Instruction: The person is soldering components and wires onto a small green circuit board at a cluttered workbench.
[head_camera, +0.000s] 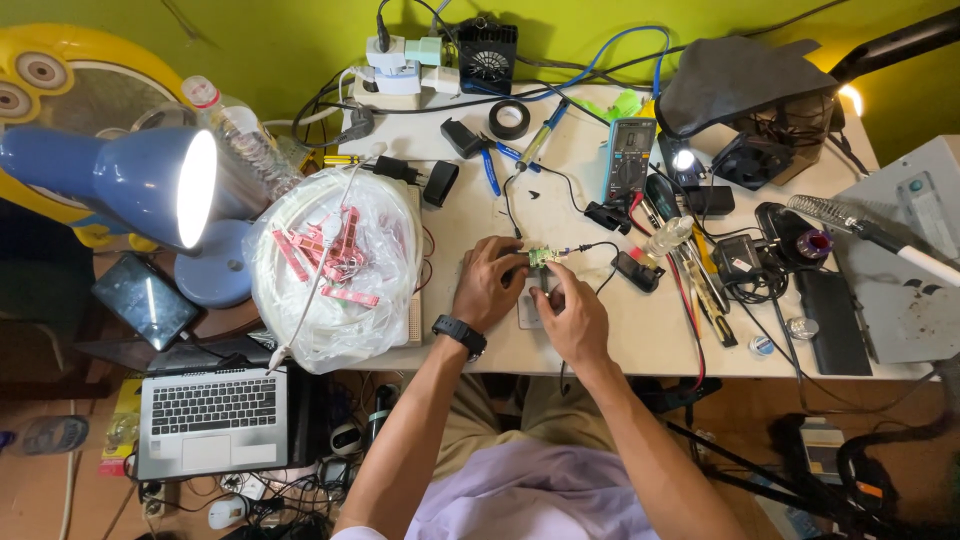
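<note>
**Two hands on a tiny green board**

Both hands meet in the middle of the white table. Closest to the person is the right hand, with fingers curled; it rests on the table just below a small green circuit board and seems to steady it, though I cannot tell if it really grips it. The left hand, with a black watch on its wrist, is curled too, and its fingertips pinch the left end of the board. The board sits just above the table, between both hands, and a thin black wire runs off it to the right.

On the near left, lower than the table, is an open laptop. Left of the hands lies a big clear plastic bag with pink clips inside. A blue lamp shines further left.

To the right of the hands lie screwdrivers and other tools. Further back is a grey meter, then a roll of black tape and a white power strip at the far edge.

What could go wrong? The board is very small, so it could slip out of the fingers. The wire could get tugged and pull the board away. So many cables and tools lie close by that a hand could snag one or knock something off the table
</note>
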